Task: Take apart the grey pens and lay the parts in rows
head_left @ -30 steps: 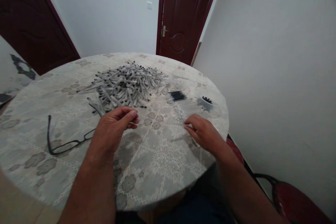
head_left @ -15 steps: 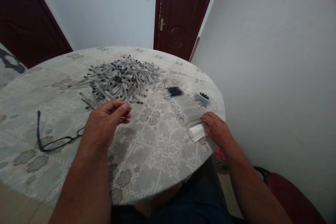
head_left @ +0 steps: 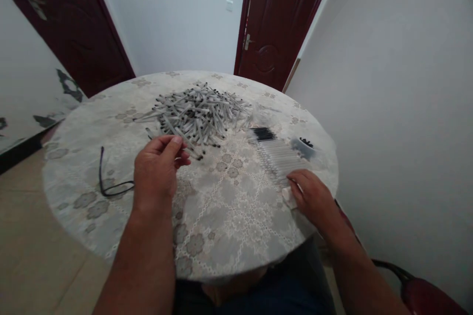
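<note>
At the near edge of a heap of pale, dark-ended pen-like tubes (head_left: 199,113), my left hand (head_left: 158,162) has its thumb and fingers pressed together. One tube lies right by its fingertips; whatever is in the pinch is hidden. My right hand (head_left: 310,192) is curled at the near end of a neat row of clear tubes (head_left: 279,155), its fingertips touching them. Those fingers are closed, and I cannot make out what is between them. A white folded piece (head_left: 288,198) lies under the right hand, partly covered by it. Black sticks (head_left: 263,134) form the row's far end.
A clear container with small black pieces (head_left: 306,142) stands right of the row. Clear plastic wrapping (head_left: 264,112) lies behind it. Black-framed glasses (head_left: 114,191) rest left of my left arm. A patterned cloth covers the round table (head_left: 229,236). A wall (head_left: 399,83) runs along the right.
The view has swung left, so the table appears farther right. My left hand has moved left and slightly away over the heap's edge. The right hand covers more of the white piece.
</note>
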### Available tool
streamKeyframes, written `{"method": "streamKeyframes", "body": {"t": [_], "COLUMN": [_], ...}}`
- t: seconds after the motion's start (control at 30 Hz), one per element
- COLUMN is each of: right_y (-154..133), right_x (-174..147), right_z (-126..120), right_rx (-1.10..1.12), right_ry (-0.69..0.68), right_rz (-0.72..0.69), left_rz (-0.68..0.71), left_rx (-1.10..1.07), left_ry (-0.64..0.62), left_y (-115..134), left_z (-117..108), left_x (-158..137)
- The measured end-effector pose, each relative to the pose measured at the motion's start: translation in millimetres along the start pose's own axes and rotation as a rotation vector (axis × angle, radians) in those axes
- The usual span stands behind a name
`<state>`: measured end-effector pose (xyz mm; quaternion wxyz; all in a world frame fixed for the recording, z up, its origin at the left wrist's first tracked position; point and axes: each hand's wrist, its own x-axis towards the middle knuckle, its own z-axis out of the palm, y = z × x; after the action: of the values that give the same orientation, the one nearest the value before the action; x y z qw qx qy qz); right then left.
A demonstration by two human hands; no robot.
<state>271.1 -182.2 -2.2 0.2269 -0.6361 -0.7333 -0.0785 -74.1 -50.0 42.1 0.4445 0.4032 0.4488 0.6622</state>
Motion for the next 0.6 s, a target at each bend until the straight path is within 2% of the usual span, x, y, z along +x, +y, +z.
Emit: {"method": "streamKeyframes", "body": {"t": [0.07,0.17,0.33,0.5,0.6], "right_y": [-30.2,-78.0,-136.3,-172.5,-186.4], "right_x": [8.6,28.5,74.9,115.6,130.9], "right_z": [3.8,10.8,40.6,85.4,104.1], "right_rx": [0.107,0.212,0.197,0.047,-0.019], "right_ry": [-0.044,-0.194,-0.375,-0.371,-0.34], "right_rz": [-0.066,-0.177,-0.294,-0.252,-0.219], "left_rz": [0.008,0.005,-0.012,0.004,0.007], "left_rx": [-0.091,-0.19,-0.306,-0.371,-0.389], "left_ry": [0.064,0.12,0.182,0.235,0.239], "left_y": [0.2,0.2,2.6,7.4,8.6], "left_z": [-1.4,-2.8,-5.3,-8.7,-10.2], "left_x": [2.5,4.9,6.0,5.1,3.9]}}
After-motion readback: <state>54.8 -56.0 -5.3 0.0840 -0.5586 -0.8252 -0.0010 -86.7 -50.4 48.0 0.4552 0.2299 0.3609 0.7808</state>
